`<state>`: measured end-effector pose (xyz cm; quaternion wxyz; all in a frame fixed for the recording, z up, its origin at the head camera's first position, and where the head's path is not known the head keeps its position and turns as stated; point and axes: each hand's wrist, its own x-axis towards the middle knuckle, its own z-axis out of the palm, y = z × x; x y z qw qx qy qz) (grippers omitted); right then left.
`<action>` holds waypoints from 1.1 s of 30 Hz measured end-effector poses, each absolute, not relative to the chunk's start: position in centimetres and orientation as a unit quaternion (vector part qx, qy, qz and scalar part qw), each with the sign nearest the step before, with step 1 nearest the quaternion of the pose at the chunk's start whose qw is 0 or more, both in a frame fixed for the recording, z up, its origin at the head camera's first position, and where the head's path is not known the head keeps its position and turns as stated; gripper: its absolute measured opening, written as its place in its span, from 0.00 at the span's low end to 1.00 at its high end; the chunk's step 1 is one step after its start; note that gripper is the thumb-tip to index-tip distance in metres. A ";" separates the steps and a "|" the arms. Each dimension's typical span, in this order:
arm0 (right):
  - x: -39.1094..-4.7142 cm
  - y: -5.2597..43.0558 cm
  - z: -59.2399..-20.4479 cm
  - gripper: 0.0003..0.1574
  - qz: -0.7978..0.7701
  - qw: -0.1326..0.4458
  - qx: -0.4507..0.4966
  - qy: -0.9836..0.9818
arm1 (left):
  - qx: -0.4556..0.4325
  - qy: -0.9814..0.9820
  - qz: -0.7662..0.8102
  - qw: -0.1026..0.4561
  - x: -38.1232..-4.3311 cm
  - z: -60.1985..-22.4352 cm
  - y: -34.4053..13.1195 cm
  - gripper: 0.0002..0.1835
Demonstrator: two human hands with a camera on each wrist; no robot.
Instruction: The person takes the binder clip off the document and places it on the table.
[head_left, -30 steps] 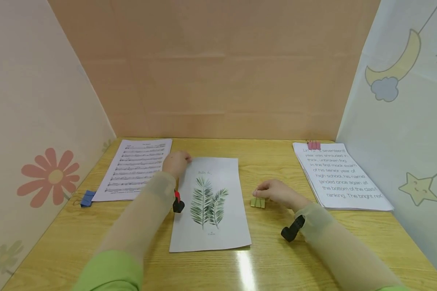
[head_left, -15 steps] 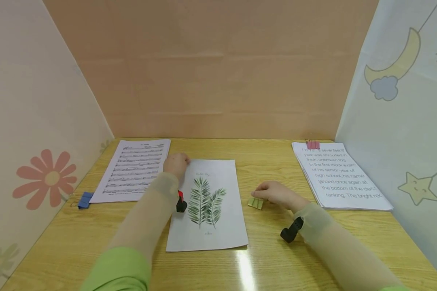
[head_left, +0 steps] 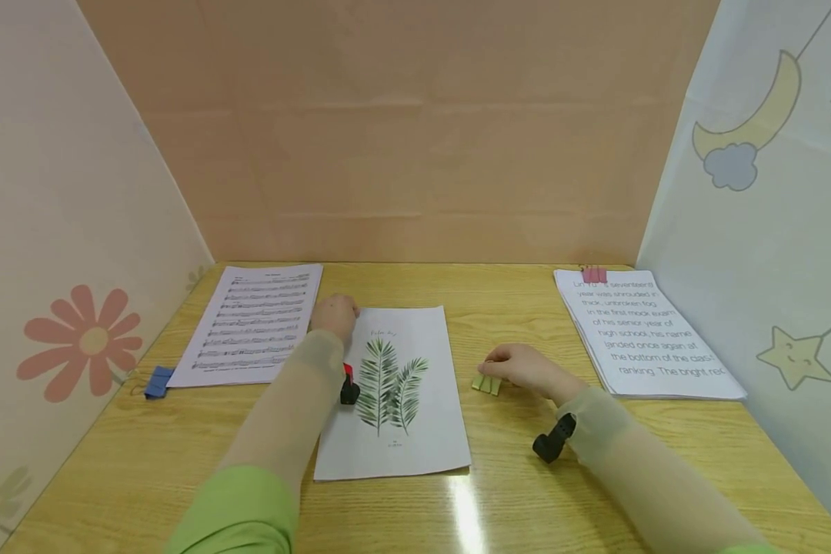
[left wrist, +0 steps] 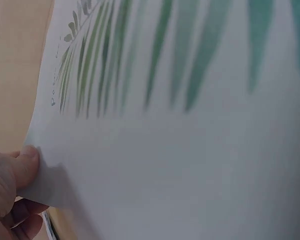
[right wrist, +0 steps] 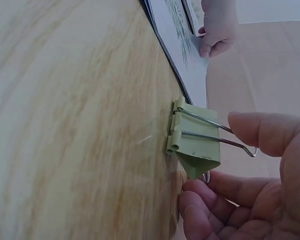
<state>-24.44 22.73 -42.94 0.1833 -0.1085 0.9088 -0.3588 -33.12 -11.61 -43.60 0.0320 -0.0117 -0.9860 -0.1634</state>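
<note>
A stack of paper [head_left: 422,450] with a printed palm-leaf picture lies mid-table. My left hand [head_left: 335,315] is at its top left corner; in the left wrist view, the thumb [left wrist: 26,165] lies over the corner and the fingers are beneath, pinching it. To the right of the stack, my right hand [head_left: 526,368] holds a yellow-green binder clip [head_left: 487,383] by its wire handles. Close up in the right wrist view, the clip [right wrist: 202,142] has its handles between thumb and fingers, and its body is near the tabletop.
Sheet music [head_left: 249,323] lies at the left with a blue binder clip [head_left: 158,382] by its lower left corner. At the right, a text stack [head_left: 654,338] carries a pink binder clip [head_left: 594,275] on its top edge. Printed walls [head_left: 90,231] enclose the table [head_left: 388,515].
The palm-leaf stack appears slightly further left and lower in the head view, with my left hand still at its corner. The yellow-green clip has tilted and shifted slightly left in my right hand.
</note>
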 end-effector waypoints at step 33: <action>-19.4 17.6 -40.1 0.21 -0.079 -0.054 -0.362 0.927 | 0.000 -0.991 -0.135 0.007 -33.9 -44.0 -11.4 0.15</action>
